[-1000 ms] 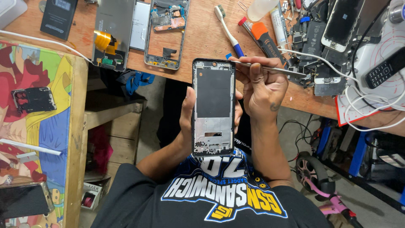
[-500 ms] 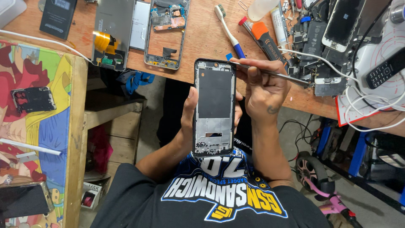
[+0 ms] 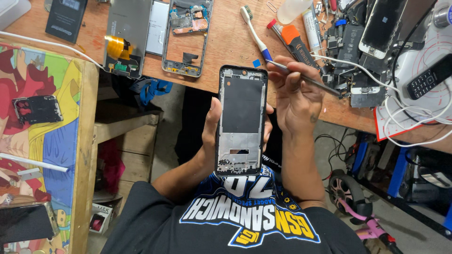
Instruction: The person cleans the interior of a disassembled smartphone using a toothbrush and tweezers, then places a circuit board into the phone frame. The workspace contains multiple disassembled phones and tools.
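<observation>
My left hand grips a bare phone frame from behind, holding it upright in front of my chest; the frame is black-edged with grey metal inside and a small slot near its bottom. My right hand sits just right of the frame's top corner and pinches thin metal tweezers, whose shaft runs out to the right over the desk edge. The tweezer tip rests near the frame's upper right corner.
On the wooden desk lie another opened phone frame, a grey back panel with a yellow flex, a toothbrush, an orange-handled tool, phone parts and white cables. A colourful side table stands left.
The frame and both hands have stayed almost in place; the frame has shifted very slightly, and the tweezers remain at its top right corner.
</observation>
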